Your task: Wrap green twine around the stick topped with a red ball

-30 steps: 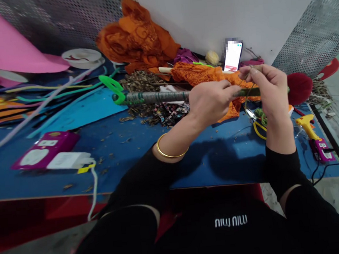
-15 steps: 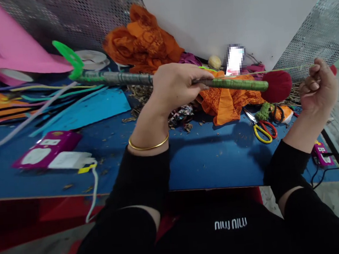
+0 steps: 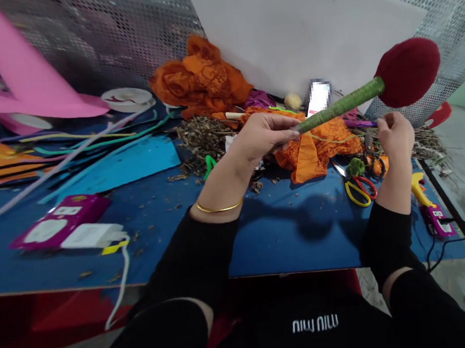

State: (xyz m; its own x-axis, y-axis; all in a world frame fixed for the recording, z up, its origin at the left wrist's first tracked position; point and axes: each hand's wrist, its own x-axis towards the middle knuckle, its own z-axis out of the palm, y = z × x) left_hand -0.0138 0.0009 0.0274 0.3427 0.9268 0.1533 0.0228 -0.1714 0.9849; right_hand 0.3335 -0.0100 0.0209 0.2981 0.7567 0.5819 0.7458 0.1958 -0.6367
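Note:
My left hand (image 3: 265,135) is closed around a stick wrapped in green thread (image 3: 343,103). A rounded dark red head (image 3: 409,71) tops the stick, which tilts up to the right. The stick's lower part is hidden behind my hand and forearm; a bright green loop (image 3: 210,166) shows beyond the forearm. From the wrapped part a thin green thread (image 3: 330,141) sags toward my right hand (image 3: 396,131), whose thumb and fingers are pinched on it. Below lie scissors (image 3: 358,191) with one yellow and one red handle, beside a small green bundle (image 3: 355,167).
Orange cloth (image 3: 307,160) and dry plant bits (image 3: 201,144) lie behind my hands. A lit phone (image 3: 318,98) leans against a white board (image 3: 270,37). At left are a purple power strip (image 3: 65,222), blue sheet (image 3: 127,163) and pink sheet (image 3: 27,77).
The stick has swung so its red head points up to the right and its green-loop end has dropped behind my left forearm. My right hand moved left and lower; the thread went from taut to slack.

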